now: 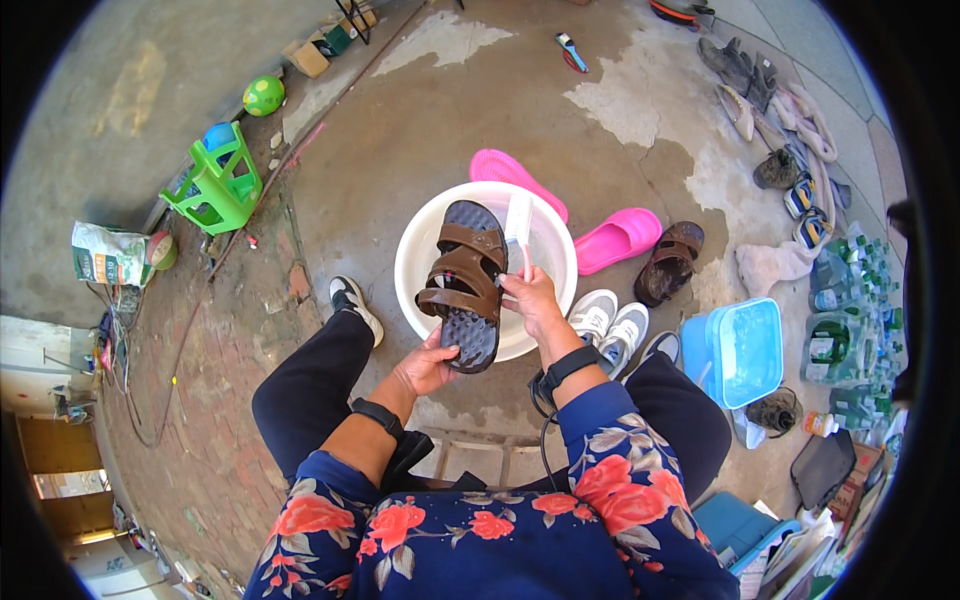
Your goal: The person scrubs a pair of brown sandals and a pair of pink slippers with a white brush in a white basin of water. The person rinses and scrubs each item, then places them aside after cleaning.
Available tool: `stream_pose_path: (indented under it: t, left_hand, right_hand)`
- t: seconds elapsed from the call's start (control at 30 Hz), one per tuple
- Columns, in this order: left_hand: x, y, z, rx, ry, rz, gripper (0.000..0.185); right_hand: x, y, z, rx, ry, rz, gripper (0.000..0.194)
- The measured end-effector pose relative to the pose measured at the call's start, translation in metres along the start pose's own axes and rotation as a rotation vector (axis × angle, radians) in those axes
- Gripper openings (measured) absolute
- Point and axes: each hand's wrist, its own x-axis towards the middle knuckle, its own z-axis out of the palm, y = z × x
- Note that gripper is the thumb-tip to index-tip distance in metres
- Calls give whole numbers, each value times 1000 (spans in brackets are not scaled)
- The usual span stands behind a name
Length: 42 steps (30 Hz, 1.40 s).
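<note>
A brown strapped sandal (472, 262) with a dark, bumpy footbed is held over a white basin (411, 225), its heel towards me. My left hand (427, 364) grips the heel end, thumb on top. In my right hand (534, 296) is the handle of a white scrub brush (519, 217), whose head is beside the toe end of the sandal; the fingertips are near the straps. Liquid shows in the basin. The other brown sandal (670, 262) lies on the wet ground to the right, next to a pink slipper (619, 238). Another pink slipper (517, 176) lies behind the basin.
Grey-white sneakers (619, 330) stand right of the basin, near a blue plastic tub (735, 352). Bundled plastic bottles (836, 337) and more shoes (780, 169) line the right side. A green stool (217, 184) and a green ball (263, 95) are at the left.
</note>
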Motion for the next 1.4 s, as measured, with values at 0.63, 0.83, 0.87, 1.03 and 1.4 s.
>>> stream_pose_path:
  t: [0.63, 0.83, 0.87, 1.03, 1.4]
  left_hand:
    - [20, 31, 24, 44, 524, 138, 45]
    - [22, 2, 26, 788, 715, -40, 54]
    - [23, 4, 27, 834, 701, 77, 55]
    - [19, 36, 29, 557, 508, 311, 53]
    - [14, 27, 50, 317, 459, 177, 44]
  right_hand:
    - [-28, -13, 37, -595, 233, -780, 27]
    - [-19, -15, 33, -445, 356, -701, 29]
    - [-18, -15, 31, -403, 338, -684, 29]
    - [-10, -16, 25, -52, 227, -416, 31]
    - [-18, -18, 17, 138, 49, -196, 34]
